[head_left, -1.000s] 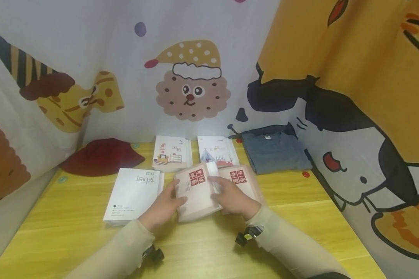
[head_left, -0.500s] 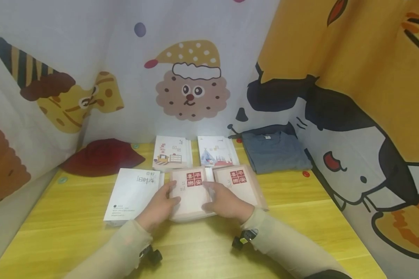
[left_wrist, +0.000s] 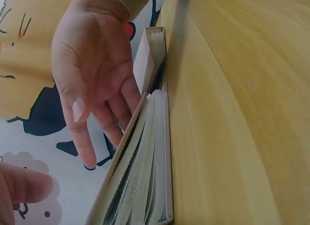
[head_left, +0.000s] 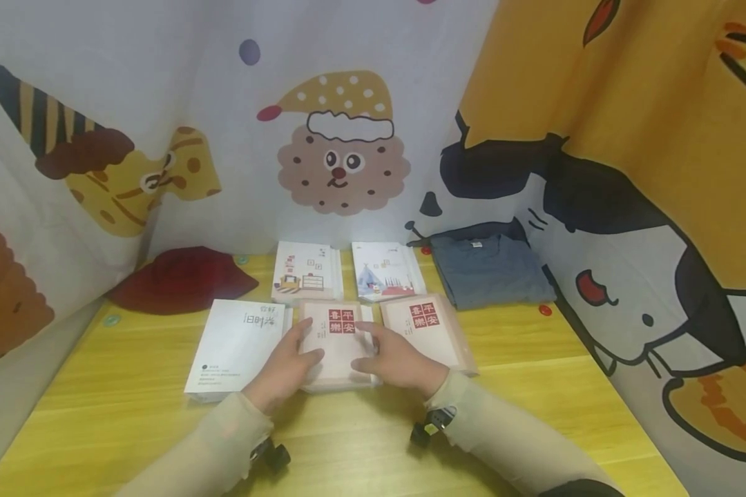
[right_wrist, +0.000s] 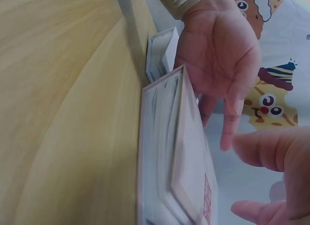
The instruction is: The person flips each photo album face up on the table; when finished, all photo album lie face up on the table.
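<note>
A pale pink photo album (head_left: 332, 366) with a red square of characters lies flat on the yellow table (head_left: 342, 449). Along its left edge is my left hand (head_left: 280, 369), its fingers loosely extended. My right hand (head_left: 404, 362) is at the right edge, its thumb and forefinger over the cover in the head view. From the right wrist, the right thumb (right_wrist: 266, 147) appears raised apart from the cover, and the left palm faces the album's side. The left wrist view shows loosely fanned pages (left_wrist: 145, 162). A matching pink album (head_left: 432, 348) lies just right, partly behind my right hand.
Left of the hands lies a white album (head_left: 233, 352). Two illustrated albums (head_left: 301, 273) are behind, the second (head_left: 385, 273) to the right. A dark red hat (head_left: 183, 279) is back left, a folded grey-blue shirt (head_left: 491, 269) back right. Printed curtains (head_left: 342, 41) hang behind the table.
The held pink album, tilted and overlapping its match, has come down leftward and now lies flat and straight beside it. Both hands have loosened from its edges.
</note>
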`<action>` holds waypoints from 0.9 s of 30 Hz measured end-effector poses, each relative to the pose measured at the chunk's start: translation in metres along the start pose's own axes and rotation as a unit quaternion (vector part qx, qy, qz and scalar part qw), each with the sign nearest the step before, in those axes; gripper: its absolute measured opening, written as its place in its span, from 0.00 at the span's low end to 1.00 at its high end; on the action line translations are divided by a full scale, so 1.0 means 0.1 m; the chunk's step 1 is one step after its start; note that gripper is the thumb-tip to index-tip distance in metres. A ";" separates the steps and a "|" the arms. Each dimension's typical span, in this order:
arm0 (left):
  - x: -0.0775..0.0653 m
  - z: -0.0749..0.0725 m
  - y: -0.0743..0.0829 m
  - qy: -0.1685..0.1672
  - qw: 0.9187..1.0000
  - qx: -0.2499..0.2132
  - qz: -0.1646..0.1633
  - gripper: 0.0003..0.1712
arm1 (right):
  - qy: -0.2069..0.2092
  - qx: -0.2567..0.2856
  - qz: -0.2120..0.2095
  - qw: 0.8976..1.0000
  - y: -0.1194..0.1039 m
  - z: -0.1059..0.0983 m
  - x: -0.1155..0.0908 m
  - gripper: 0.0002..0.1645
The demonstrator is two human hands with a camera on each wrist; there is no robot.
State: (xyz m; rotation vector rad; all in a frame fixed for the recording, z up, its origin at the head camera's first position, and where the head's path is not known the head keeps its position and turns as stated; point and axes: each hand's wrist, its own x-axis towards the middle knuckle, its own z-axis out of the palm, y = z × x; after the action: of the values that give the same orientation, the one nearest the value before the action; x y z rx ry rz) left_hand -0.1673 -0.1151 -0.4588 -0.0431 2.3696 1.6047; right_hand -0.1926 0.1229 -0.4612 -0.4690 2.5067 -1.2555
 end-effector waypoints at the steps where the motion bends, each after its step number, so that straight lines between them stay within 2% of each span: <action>1: 0.00 0.01 0.00 0.001 1.000 0.001 0.000 0.46 | 0.000 0.000 -0.001 1.000 0.00 -0.01 0.00 0.51; 5: -0.02 0.02 0.04 0.007 1.000 0.016 0.012 0.46 | 0.008 0.012 0.001 1.000 0.04 -0.04 -0.01 0.48; 9: -0.09 0.02 0.13 0.022 0.997 0.039 0.058 0.45 | 0.039 0.047 -0.004 0.998 0.05 -0.13 -0.06 0.44; 12: -0.12 0.07 0.22 0.024 0.995 0.027 0.089 0.43 | 0.061 0.067 -0.016 0.996 0.03 -0.26 -0.12 0.43; 14: -0.12 0.13 0.26 0.014 0.995 0.007 0.101 0.42 | 0.076 0.060 -0.022 0.995 0.02 -0.36 -0.16 0.42; 19: -0.04 0.35 0.27 -0.021 0.993 -0.030 0.108 0.41 | 0.121 0.014 -0.009 0.993 0.14 -0.61 -0.24 0.40; 22: 0.02 0.47 0.27 -0.044 0.992 -0.045 0.105 0.40 | 0.140 0.008 0.016 0.990 0.26 -0.77 -0.27 0.40; 24: 0.06 0.55 0.28 -0.063 0.991 -0.060 0.098 0.40 | 0.147 0.005 0.036 0.988 0.35 -0.86 -0.30 0.41; 27: 0.11 0.67 0.30 -0.092 0.990 -0.082 0.071 0.43 | 0.148 0.003 0.063 0.987 0.46 -0.98 -0.35 0.42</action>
State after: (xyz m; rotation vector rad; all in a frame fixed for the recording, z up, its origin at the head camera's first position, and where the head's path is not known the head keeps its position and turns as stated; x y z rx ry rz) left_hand -0.1688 -0.0412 -0.4576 0.2359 2.1403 1.7819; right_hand -0.2071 0.2334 -0.4385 -0.1267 2.7218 -1.3683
